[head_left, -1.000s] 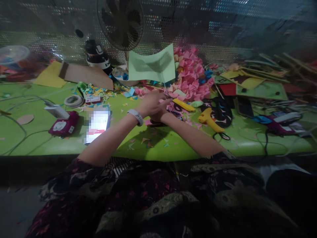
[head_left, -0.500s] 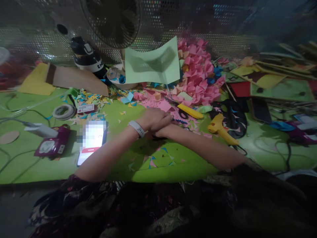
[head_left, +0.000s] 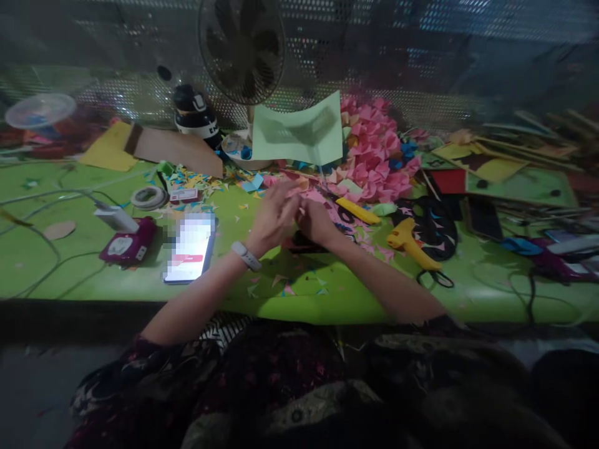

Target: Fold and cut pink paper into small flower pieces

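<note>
By the worktop's [head_left: 337, 307] front edge I see small paper scraps [head_left: 289, 290]. Further in, the left hand [head_left: 272, 216], fingers extended, is beside the curled right hand [head_left: 320, 223]; I can't tell whether either grip holds anything. Pink paper [head_left: 312, 193] lies just past them, folded pink pieces [head_left: 374, 143] heaped toward the back edge.

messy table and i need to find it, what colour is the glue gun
Yellow; the glue gun shows best in the head view.

table [head_left: 309, 307]: phone [head_left: 195, 248] left | glue gun [head_left: 412, 242] right | paper scraps [head_left: 289, 289] between
</note>
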A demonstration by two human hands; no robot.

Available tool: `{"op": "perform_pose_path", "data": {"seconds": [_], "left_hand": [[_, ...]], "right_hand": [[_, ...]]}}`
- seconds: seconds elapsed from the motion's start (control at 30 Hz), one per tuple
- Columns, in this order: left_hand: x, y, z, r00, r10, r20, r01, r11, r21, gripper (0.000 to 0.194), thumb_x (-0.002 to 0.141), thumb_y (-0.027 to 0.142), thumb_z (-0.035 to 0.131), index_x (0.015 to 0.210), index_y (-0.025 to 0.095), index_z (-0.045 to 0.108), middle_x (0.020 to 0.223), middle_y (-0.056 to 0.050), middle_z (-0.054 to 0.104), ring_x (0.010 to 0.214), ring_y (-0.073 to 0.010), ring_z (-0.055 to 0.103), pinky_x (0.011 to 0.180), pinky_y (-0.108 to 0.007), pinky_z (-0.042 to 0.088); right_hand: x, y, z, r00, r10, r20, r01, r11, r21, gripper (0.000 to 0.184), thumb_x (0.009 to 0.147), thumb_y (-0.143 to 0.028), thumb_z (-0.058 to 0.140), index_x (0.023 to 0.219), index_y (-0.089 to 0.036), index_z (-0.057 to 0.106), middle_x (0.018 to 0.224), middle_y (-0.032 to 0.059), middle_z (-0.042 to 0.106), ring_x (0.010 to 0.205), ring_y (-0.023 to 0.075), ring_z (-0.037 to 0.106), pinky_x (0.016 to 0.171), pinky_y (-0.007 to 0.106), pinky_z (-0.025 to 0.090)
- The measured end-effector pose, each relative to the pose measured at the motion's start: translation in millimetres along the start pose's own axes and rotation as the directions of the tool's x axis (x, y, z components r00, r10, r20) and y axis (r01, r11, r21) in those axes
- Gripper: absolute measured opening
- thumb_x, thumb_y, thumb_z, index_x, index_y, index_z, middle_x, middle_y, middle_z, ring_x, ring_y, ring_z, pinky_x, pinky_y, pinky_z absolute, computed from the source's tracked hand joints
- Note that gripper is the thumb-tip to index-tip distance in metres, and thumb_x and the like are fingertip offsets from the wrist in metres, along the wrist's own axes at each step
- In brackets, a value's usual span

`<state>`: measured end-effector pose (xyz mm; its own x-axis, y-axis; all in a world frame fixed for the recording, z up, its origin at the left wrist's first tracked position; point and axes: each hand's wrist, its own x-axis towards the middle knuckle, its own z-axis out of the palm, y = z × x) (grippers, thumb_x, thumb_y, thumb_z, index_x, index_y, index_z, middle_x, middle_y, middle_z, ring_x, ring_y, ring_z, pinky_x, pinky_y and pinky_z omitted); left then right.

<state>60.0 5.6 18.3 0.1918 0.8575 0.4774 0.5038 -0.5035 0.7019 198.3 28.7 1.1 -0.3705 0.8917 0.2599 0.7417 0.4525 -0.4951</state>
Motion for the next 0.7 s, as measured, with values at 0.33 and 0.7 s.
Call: {"op": "perform_pose_path", "data": {"seconds": [0.33,0.7], "left_hand": [[-27.2,-28.4,-17.5,0.716,-0.371,0.591,0.594,0.77,-0.235,0.034,0.074,0.029,0.073,0.105,0.017,0.065,0.067,0.0,0.067,0.058,-0.0128,0.058,0.057,-0.024,0.041],[-27.6,-33.1,-14.6,0.813,-0.327,0.483,0.484,0.84,-0.246,0.019,0.074,0.031,0.078,0.083,0.017,0.068,0.071,-0.003,0.07,0.063,-0.0144,0.061,0.058,-0.025,0.044]], "right_hand": [[-6.7,3.4,-40.1,0.985,-0.02,0.174,0.002,0.995,0.099,0.027,0.093,-0.034,0.057,0.099,-0.017,0.076,0.096,0.0067,0.077,0.086,0.018,0.066,0.076,0.029,0.044],[-15.8,1.9,-70.5,0.869,-0.215,0.446,0.18,0.976,0.119,0.027,0.081,-0.037,0.072,0.103,-0.022,0.076,0.095,0.003,0.076,0.085,0.0183,0.066,0.071,0.027,0.042]]}}
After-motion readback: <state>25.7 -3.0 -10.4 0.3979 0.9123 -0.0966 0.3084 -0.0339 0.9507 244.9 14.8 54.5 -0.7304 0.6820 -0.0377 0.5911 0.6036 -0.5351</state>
